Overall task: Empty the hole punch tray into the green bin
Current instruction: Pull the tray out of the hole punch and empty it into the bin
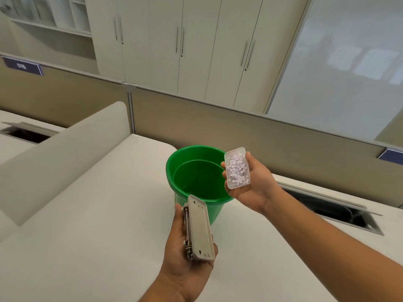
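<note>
**Clear plastic tray, loaded and level at the bin's rim**

Small clear rectangular plastic tray (237,167), full of pale lilac paper punch dots (236,168), held open side up in the right hand (250,186). Pinched across its width, thumb on the left long edge, fingers behind the right; positioned just over the right rim of the round green plastic bin (197,177), which stands on the white desk (87,214) and looks empty inside.

Probably very light and thin-walled, slightly flexible, smooth enough to slip. Best gripped by the long edges, as here, without squeezing hard enough to bow the walls. Dots loose and featherlight: likely to flutter or cling by static, so a low tip well inside the bin mouth, perhaps with a tap, seems wise.

Grey metal hole punch body (199,232), underside up, clasped in the left hand (185,247), fingers wrapped around it, near the bin. Heavier and rigid by the look.
</note>
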Motion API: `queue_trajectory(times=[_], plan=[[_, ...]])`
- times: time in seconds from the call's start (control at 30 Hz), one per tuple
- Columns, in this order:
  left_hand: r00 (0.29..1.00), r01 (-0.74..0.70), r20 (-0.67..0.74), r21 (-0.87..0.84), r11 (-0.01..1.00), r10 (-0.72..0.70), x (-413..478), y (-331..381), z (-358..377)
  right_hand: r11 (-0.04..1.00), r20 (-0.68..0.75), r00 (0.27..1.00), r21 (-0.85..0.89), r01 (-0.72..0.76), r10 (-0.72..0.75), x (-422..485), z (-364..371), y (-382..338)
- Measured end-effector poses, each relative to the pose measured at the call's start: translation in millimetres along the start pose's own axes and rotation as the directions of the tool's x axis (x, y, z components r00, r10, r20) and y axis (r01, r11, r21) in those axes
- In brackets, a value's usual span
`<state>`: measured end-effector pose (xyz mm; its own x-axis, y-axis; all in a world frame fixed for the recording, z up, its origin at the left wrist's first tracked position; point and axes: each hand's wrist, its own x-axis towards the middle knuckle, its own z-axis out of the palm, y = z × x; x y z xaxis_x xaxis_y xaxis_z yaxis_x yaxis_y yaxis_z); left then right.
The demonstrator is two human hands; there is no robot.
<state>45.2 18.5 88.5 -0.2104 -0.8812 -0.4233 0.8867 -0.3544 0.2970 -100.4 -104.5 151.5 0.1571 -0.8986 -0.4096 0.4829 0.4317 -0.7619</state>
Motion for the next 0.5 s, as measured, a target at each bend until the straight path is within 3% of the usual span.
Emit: queue_trajectory(times=[0.07,0.13,0.23,0.3,0.37,0.43,0.5], plan=[[1.000,-0.001,0.005,-0.010,1.000,0.001,1,4,2,0.988,-0.023,1.000,-0.153,0.016,-0.019,23,10,-8],[1.000,0.000,0.006,-0.028,1.000,0.000,1,6,2,0.907,-0.065,0.996,-0.419,0.034,-0.067,45,14,-12],[1.000,-0.007,-0.011,-0.048,0.999,0.007,3,9,-1,0.522,-0.033,0.992,-0.852,0.037,-0.125,66,25,-9],[1.000,-0.012,-0.027,-0.040,0.999,0.011,5,12,-4,0.306,0.033,0.988,-0.949,0.078,-0.151,72,31,-5],[0.999,-0.015,-0.033,-0.038,0.999,0.013,6,13,-7,0.185,0.097,0.984,-0.975,0.124,-0.149,77,35,-3],[0.999,-0.020,-0.044,-0.045,0.999,0.018,7,14,-11,0.112,0.127,0.984,-0.984,0.142,-0.127,81,36,-2],[0.998,-0.022,-0.053,-0.052,0.998,0.019,8,15,-14,0.122,0.123,0.984,-0.983,0.139,-0.130,85,35,-1]])
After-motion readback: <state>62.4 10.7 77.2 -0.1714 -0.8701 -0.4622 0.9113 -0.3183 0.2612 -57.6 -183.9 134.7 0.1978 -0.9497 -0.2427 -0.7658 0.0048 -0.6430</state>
